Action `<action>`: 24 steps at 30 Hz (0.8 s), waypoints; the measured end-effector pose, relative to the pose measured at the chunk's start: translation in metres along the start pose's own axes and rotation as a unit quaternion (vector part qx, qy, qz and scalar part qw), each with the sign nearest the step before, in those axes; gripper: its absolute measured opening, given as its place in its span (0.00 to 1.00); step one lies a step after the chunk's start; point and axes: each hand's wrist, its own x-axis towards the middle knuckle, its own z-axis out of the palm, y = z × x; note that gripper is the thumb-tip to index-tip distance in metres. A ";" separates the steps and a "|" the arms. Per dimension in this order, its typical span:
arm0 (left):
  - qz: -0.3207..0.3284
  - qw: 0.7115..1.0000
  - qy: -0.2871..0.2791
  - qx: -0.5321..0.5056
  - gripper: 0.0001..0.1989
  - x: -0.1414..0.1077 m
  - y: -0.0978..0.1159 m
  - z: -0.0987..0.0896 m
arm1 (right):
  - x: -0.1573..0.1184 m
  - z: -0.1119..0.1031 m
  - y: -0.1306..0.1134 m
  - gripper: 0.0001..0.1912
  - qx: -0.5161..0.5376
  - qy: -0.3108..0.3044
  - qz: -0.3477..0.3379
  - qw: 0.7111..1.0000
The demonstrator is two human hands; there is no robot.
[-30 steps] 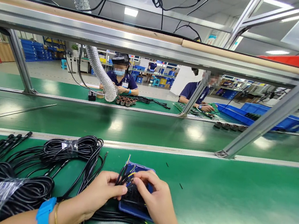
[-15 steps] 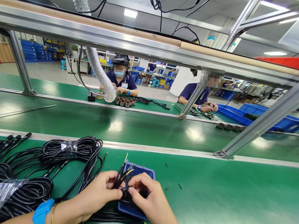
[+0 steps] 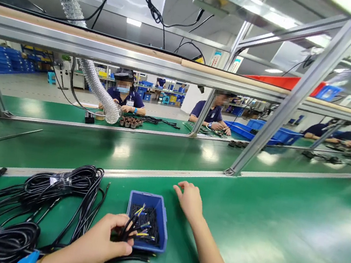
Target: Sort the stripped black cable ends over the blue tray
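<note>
Head cam: L hand (image 3: 106,243) reaches in from 7 o'clock, thumb and fingers clenched round a bunch of thin, round black cables w/ yellow & blue wire ends (image 3: 128,229). Bunch sits betw. thumb & fingers, ends pointing approx. 1–3 o'clock over the rectangular blue plastic bin (image 3: 164,233). R hand (image 3: 191,202), at bin's 2 o'clock, fingers released, slightly bent, over smooth, glossy green tabletop (image 3: 265,236). Looped black cable coil w/ clear wrap (image 3: 82,178): bin's 10 o'clock.
</note>
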 end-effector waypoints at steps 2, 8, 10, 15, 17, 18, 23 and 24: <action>0.024 1.000 0.000 0.004 0.02 -0.001 0.001 0.001 | 0.011 0.015 0.012 0.09 -0.042 0.005 0.018 0.999; -0.043 0.989 0.067 -0.121 0.11 0.003 -0.005 0.001 | 0.018 0.027 0.014 0.12 -0.076 -0.015 0.006 0.997; -0.046 0.976 0.132 -0.165 0.15 0.006 -0.007 0.000 | 0.014 0.014 0.007 0.11 -0.064 -0.018 -0.022 0.998; -0.024 0.953 0.167 -0.252 0.19 0.009 -0.002 -0.004 | -0.025 -0.019 -0.039 0.11 -0.005 -0.081 -0.229 0.970; -0.018 0.954 0.151 -0.258 0.18 0.009 0.003 -0.004 | -0.046 -0.020 -0.059 0.06 -0.003 -0.123 -0.309 0.943; -0.015 0.956 0.145 -0.255 0.17 0.008 0.005 -0.003 | -0.056 -0.018 -0.066 0.05 -0.009 -0.139 -0.334 0.932; -0.009 0.968 0.133 -0.213 0.13 0.011 0.015 -0.001 | -0.073 -0.004 -0.078 0.10 -0.035 -0.168 -0.384 0.908; -0.015 0.969 0.130 -0.211 0.13 0.013 0.016 -0.001 | -0.073 -0.003 -0.077 0.11 -0.035 -0.167 -0.386 0.906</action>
